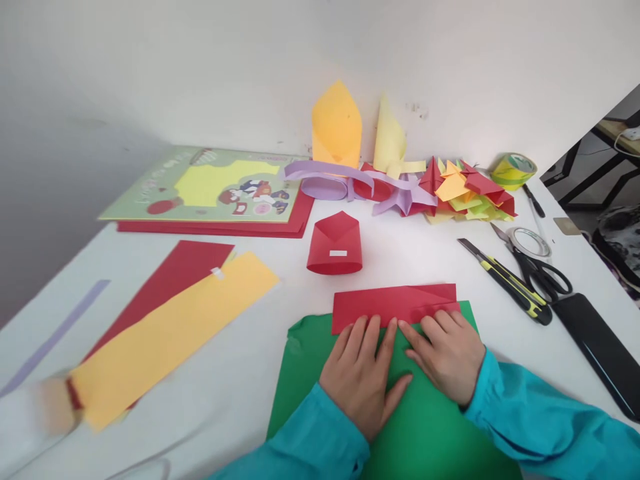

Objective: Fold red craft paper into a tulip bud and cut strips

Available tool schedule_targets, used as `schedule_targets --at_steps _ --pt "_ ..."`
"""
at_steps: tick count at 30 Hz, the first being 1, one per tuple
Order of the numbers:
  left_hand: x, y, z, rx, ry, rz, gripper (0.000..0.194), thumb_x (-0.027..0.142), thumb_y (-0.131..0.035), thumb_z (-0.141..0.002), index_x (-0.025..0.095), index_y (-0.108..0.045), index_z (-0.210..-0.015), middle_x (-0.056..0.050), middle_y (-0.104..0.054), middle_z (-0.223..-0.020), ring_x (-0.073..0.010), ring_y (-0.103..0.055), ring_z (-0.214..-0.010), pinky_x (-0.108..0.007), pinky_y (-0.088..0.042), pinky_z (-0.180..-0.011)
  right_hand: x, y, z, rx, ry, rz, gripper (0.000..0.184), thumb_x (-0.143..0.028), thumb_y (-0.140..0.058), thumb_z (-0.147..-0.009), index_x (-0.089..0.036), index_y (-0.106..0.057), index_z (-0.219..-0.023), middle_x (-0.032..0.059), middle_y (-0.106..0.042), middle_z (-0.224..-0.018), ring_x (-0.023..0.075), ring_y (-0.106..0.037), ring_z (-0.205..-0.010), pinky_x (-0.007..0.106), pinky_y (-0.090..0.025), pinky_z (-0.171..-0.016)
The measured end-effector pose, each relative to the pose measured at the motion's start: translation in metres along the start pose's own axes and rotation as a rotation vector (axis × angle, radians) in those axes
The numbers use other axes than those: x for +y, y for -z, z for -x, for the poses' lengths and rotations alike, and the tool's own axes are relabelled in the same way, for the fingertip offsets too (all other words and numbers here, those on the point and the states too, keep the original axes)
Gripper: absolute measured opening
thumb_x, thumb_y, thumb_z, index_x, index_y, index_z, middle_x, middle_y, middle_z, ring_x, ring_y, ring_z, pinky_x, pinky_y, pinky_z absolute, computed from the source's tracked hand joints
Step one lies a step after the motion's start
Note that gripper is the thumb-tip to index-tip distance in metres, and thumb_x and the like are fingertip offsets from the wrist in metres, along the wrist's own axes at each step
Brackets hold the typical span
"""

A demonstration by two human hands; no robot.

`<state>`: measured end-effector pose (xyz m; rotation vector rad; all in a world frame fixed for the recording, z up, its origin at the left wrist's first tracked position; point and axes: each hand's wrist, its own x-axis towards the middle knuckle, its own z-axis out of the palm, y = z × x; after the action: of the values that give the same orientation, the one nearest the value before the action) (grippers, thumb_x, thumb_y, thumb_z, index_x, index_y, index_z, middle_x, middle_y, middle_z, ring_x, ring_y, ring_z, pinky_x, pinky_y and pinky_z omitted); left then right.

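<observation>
A folded strip of red paper lies across the top of a green sheet. My left hand rests palm down, fingers stretched out, with its fingertips on the strip's lower edge. Beside it, my right hand presses on the strip's right part. Its index finger points left and its other fingers are bent; I see nothing held in it. Just beyond the strip stands a small red paper pouch with a pointed flap and a white label.
Yellow paper overlaps red paper at left, near something blurred and whitish. Right are a utility knife, scissors, tape and a black flat object. Folded papers and a printed pad lie behind.
</observation>
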<state>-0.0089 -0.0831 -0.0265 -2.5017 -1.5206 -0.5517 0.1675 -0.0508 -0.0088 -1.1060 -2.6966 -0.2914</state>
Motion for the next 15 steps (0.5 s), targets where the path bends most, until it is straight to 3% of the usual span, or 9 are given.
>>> schedule_targets --at_steps 9,15 --pt "0.0005 0.0001 -0.0012 -0.025 -0.018 0.006 0.053 0.047 -0.043 -0.082 0.012 -0.058 -0.119 -0.014 -0.060 -0.114 -0.0311 -0.048 -0.106 -0.042 -0.033 -0.093 -0.0018 -0.0024 -0.0045 0.045 -0.004 -0.027 0.033 -0.031 -0.053 -0.085 -0.013 -0.061 -0.111 0.0052 -0.055 -0.073 0.0197 -0.041 -0.070 0.036 -0.027 -0.063" --pt "0.0010 -0.0084 0.0030 -0.028 0.055 0.047 0.057 0.050 -0.039 -0.083 0.015 -0.051 -0.126 -0.014 -0.051 -0.129 -0.0338 -0.040 -0.120 -0.044 -0.031 -0.094 -0.0001 -0.0023 -0.0045 0.022 -0.018 -0.008 0.036 -0.034 -0.054 -0.084 -0.015 -0.060 -0.114 0.0050 -0.055 -0.075 0.0199 -0.042 -0.072 0.036 -0.028 -0.066"
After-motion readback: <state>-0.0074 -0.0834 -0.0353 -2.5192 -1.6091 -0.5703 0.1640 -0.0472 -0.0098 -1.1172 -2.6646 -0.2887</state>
